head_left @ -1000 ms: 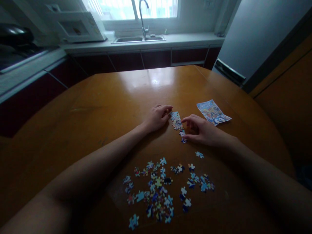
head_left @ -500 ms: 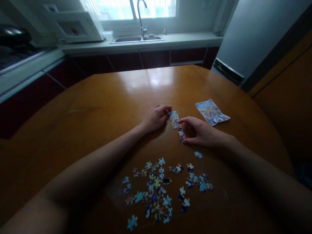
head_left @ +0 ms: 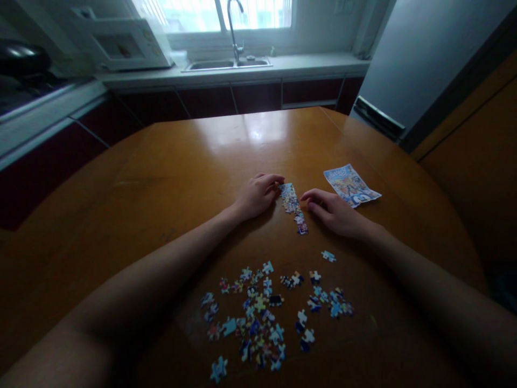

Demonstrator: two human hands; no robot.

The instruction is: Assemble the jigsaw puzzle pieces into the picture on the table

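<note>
A narrow strip of joined puzzle pieces (head_left: 291,200) lies on the brown wooden table (head_left: 177,161). At its upper left end, my left hand (head_left: 260,195) rests with bent fingers apart, fingertips at the strip's edge. Just right of the strip is my right hand (head_left: 329,211), its fingers loosely curled and apart, nothing visible in them. Nearer to me, many loose pieces (head_left: 260,304) are scattered, and a single piece (head_left: 328,256) lies below my right hand. A creased picture sheet (head_left: 350,185) is beyond my right hand.
Past the table's far edge stand a counter with a sink (head_left: 214,65) and tap (head_left: 234,32), and a white microwave (head_left: 125,46) at the left. A grey fridge (head_left: 428,59) is at the right. A dark pan (head_left: 24,56) sits at the far left.
My right hand has moved slightly up and away from the lower end of the strip, uncovering it; its thumb has drawn in toward the fingers. My left hand has stayed in place.
</note>
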